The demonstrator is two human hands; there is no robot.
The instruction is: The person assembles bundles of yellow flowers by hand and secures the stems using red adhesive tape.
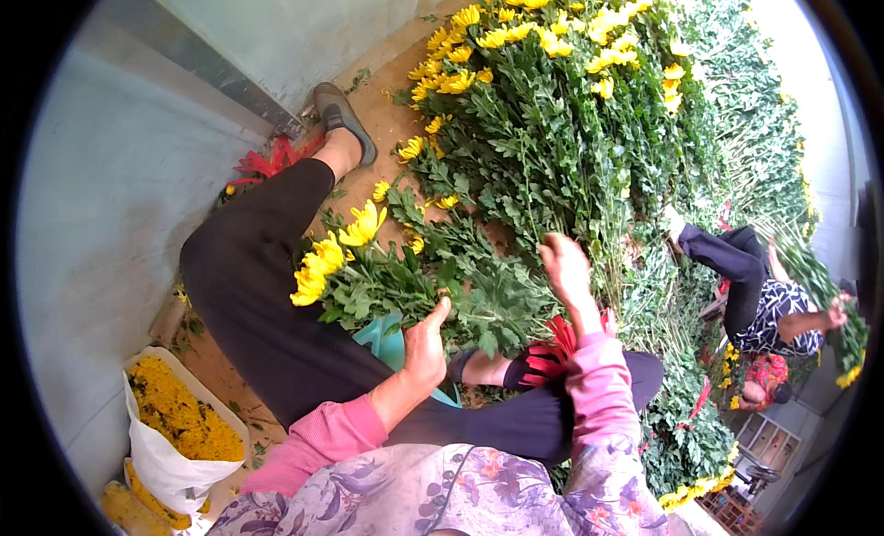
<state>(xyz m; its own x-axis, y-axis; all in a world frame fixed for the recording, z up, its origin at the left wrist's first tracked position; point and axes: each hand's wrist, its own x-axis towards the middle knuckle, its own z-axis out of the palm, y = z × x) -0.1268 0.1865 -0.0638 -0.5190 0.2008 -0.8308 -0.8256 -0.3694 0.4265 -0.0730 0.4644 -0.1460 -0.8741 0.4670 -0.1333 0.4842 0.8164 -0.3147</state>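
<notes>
My left hand (423, 349) is closed around a bunch of yellow chrysanthemums (387, 287) above my lap. The blooms point to the left, and the leafy stems run right beneath my thumb. My right hand (566, 266) is at the lower edge of a large heap of cut chrysanthemums (552, 135), fingers curled. It is slightly blurred, and whether a stem lies between its fingers is unclear. Red strips (552, 349) hang at my right leg, just below that wrist. Part of a turquoise plastic thing (383, 339) shows under the bunch.
A white sack (159, 425) of yellow flower heads stands lower left. Red strips (273, 161) lie near my shoe (342, 121), beside the pale wall (103, 225). On the right, a co-worker (773, 315) holds a long flower bunch (822, 273). More cut stems (746, 121) are piled behind the heap.
</notes>
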